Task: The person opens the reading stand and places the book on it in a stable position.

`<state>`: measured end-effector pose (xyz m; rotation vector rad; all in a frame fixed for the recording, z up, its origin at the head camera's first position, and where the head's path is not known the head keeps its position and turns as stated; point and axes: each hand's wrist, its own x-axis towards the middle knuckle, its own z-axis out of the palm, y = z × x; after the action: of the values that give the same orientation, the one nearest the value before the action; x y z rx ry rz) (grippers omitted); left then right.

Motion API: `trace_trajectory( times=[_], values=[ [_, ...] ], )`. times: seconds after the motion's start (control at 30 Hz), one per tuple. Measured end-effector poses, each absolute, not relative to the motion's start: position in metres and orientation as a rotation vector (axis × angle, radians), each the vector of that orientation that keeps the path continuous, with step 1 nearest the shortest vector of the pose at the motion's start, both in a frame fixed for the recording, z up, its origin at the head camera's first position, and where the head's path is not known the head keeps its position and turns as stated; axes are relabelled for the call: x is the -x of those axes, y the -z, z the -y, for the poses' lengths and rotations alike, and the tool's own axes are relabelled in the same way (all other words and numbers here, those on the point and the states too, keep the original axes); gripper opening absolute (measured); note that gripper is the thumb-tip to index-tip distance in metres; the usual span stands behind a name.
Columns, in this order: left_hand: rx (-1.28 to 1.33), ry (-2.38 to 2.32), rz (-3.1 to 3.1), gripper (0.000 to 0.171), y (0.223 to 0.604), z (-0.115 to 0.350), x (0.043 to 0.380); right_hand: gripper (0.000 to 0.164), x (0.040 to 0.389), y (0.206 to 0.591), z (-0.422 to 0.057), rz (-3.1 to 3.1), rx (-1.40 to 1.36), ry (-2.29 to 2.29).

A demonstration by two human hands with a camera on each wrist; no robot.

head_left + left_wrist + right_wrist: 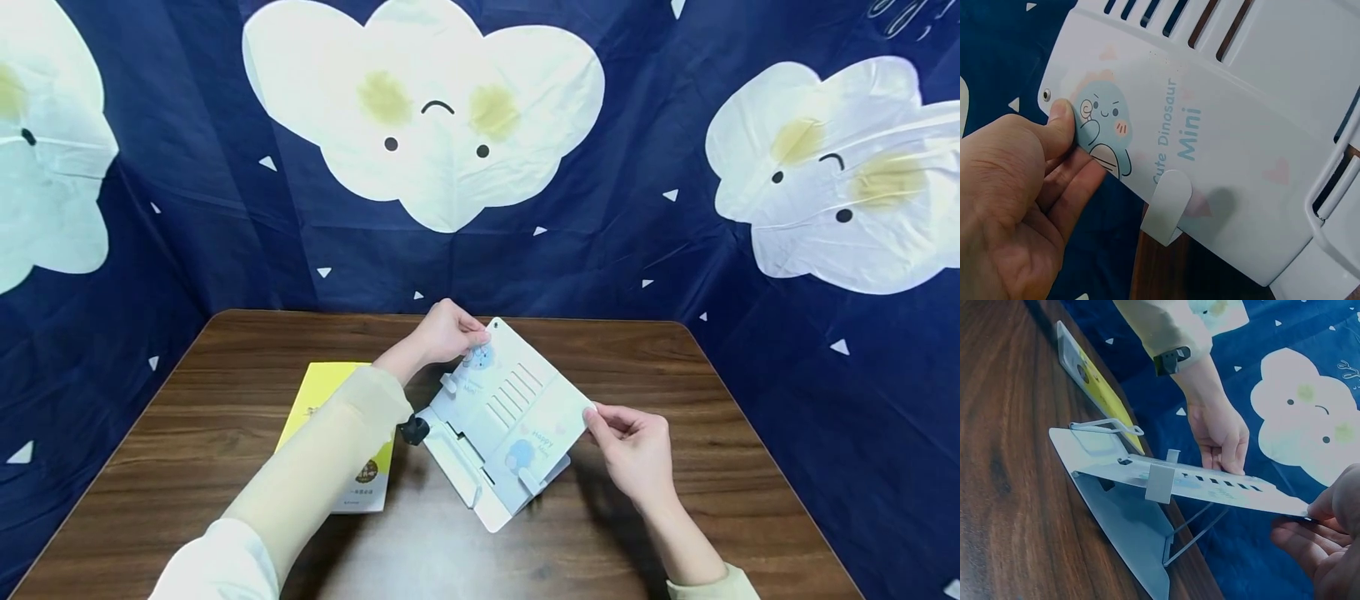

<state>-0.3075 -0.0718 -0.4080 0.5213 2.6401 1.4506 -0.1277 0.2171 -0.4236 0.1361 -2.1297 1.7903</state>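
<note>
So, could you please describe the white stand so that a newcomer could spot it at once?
On the brown wooden table, find the yellow book left of centre. Right of that is the white stand, held between the left grip and the right grip. Unlike the book, it has a row of cut-out slots and a blue dinosaur print.

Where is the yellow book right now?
In the head view, the yellow book lies on the wooden table, to the left of the white stand, partly hidden by the person's left sleeve.
</note>
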Motion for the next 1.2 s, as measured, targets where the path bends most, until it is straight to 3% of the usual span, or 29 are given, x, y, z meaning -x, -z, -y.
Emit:
trace_trajectory(
  times=[1.2],
  values=[
    [-0.426,-1.506,-2.614,0.015,0.408,0.097,0.285,0.015,0.168,0.421,-0.230,2.220,-0.067,-1.804]
  ],
)
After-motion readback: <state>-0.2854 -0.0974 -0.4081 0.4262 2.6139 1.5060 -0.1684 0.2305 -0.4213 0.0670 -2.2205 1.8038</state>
